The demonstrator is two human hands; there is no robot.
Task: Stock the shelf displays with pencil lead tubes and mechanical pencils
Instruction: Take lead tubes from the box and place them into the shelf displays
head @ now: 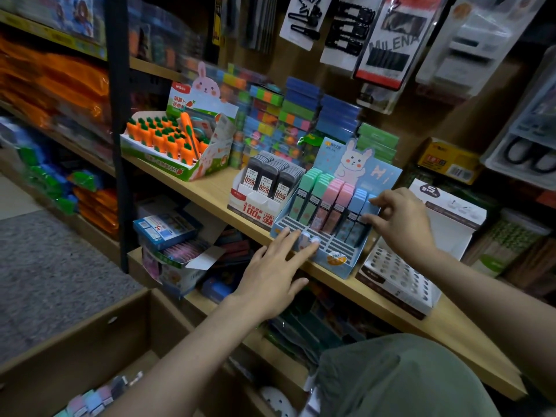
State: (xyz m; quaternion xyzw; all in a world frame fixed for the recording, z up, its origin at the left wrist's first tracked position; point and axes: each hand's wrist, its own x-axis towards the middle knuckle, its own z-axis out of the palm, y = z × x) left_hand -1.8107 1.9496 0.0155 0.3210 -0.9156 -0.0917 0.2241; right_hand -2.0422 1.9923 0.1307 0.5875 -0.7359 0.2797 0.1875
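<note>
r hand (401, 224) pinches blue lead tube (365, 218) upright, long axis vertical, in bunny display (337, 260) (wood shelf (210, 191)); l hand (275, 272) flat, fingers apart on display front.

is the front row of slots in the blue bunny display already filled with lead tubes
No, the front slots of the blue bunny display stand bare; the pastel lead tubes fill only the rows behind them.

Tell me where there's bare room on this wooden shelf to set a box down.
Bare wood shows on the shelf between the carrot display and the grey lead box, and along the front edge right of the white holed box. The stretch from the grey box through the bunny display is packed, with both hands there.
</note>
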